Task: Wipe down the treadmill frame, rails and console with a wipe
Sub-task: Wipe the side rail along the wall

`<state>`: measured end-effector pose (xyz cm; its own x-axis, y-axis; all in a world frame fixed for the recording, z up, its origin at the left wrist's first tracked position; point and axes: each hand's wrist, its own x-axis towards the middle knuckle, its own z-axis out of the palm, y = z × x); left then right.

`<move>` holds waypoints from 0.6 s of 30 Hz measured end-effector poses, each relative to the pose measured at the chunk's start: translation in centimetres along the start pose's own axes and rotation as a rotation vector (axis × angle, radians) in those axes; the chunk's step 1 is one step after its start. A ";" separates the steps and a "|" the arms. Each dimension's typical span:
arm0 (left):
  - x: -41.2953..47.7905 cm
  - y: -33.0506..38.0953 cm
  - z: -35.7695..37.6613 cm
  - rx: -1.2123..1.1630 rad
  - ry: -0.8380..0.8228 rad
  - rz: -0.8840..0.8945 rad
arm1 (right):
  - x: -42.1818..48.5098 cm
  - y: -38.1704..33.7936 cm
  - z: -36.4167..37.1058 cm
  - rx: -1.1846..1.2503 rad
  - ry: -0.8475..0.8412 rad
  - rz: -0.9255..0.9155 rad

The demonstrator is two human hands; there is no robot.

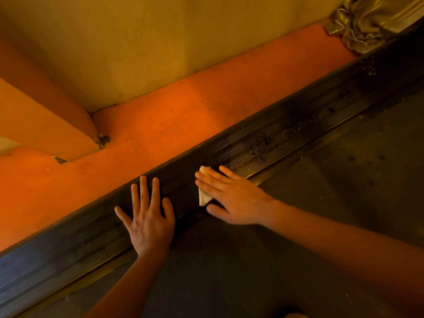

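Note:
A dark ribbed side rail (pixel 286 131) of the treadmill runs diagonally from lower left to upper right, speckled with dust further up. My right hand (pixel 231 196) lies flat with straight fingers on a pale folded wipe (pixel 203 197), pressing it onto the rail. Only the wipe's left edge and a corner show past the fingers. My left hand (pixel 149 216) rests flat on the rail a little to the left, fingers spread, holding nothing. The dark running belt (pixel 321 214) lies to the right of the rail.
An orange floor (pixel 172 115) runs along the rail's left side, bounded by a tan wall (pixel 137 53) with a jutting corner at left. Crumpled shiny fabric (pixel 367 24) bunches at the upper right near the rail's far end.

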<state>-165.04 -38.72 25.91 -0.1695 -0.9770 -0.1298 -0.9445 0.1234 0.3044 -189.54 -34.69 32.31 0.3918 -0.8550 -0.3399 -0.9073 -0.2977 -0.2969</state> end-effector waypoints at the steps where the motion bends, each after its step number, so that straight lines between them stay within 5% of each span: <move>1: 0.0 0.0 0.0 -0.002 -0.001 0.003 | 0.2 0.8 -0.3 -0.004 0.009 0.012; 5: 0.0 -0.1 0.1 -0.008 -0.008 0.008 | 2.1 5.0 -2.6 -0.028 0.085 0.282; 11: 0.0 0.0 0.0 -0.005 0.004 0.003 | 0.1 -0.4 0.2 -0.011 -0.036 -0.029; 16: 0.0 -0.1 0.1 -0.005 0.002 0.009 | 1.9 4.4 -2.5 -0.039 0.049 0.240; 18: 0.0 -0.1 0.1 -0.003 0.003 0.012 | 1.6 2.8 -1.9 -0.030 0.033 0.154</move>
<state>-164.93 -38.71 25.76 -0.1800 -0.9759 -0.1236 -0.9416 0.1346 0.3087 -191.76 -37.68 32.63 0.2432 -0.9047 -0.3497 -0.9605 -0.1743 -0.2171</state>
